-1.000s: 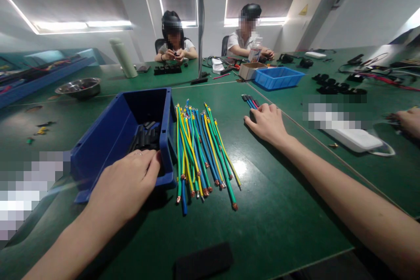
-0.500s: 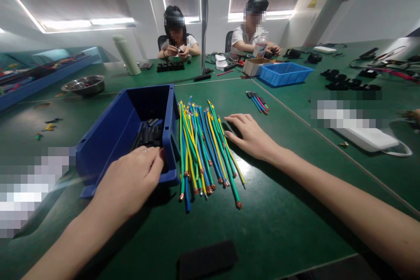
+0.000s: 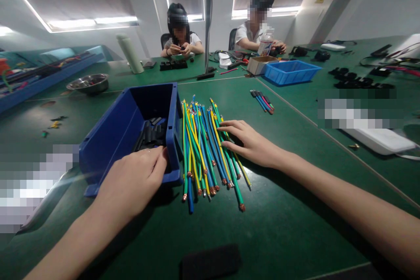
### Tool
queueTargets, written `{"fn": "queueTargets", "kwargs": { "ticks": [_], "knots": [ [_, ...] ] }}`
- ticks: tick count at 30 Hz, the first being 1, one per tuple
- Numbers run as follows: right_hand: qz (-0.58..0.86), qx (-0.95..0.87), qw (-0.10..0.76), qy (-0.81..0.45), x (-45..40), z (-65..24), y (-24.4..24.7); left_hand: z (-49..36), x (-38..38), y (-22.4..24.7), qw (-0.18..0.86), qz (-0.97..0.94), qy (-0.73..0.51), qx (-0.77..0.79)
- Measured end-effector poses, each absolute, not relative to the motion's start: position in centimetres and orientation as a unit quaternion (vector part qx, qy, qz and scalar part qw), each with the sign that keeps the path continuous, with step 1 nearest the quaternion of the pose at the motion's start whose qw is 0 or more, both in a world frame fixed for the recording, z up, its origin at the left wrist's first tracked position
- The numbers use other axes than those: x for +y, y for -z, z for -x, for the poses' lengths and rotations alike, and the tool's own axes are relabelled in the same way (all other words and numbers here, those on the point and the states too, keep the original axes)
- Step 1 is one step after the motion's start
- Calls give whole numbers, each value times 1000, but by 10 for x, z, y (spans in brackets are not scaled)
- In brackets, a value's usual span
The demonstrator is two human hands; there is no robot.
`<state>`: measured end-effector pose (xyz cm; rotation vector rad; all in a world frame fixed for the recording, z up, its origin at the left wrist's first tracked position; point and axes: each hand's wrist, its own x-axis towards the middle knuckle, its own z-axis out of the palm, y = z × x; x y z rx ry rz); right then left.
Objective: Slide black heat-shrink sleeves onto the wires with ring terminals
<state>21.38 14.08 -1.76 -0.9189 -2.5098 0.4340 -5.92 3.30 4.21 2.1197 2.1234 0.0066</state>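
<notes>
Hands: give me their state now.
Left hand: fingers hidden in dark blue bin, grip cannot be told.
Right hand: open, fingers at the wires.

On the worktop, the bin stands at the left with sleeves in it, and the wire pile lies just right of it. A small wire bundle lies beyond the pile to the right, nearer than the tray; the bowl sits at far left.
</notes>
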Motion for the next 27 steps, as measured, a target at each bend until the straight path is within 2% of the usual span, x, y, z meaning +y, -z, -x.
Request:
{"fn": "queueTargets", "kwargs": {
  "ticks": [9,17,24,27],
  "knots": [
    [322,-927,171,-86,128,-209,7,58,33,-43,60,-704,-3,708],
    [344,-913,177,-128,117,-211,-3,59,32,-41,45,-712,-7,700],
    [338,-923,37,-181,111,-222,-3,60,32,-42,47,-712,-4,701],
    [316,-926,27,-204,108,-226,-7,60,32,-42,51,-712,-5,700]
  ]
}}
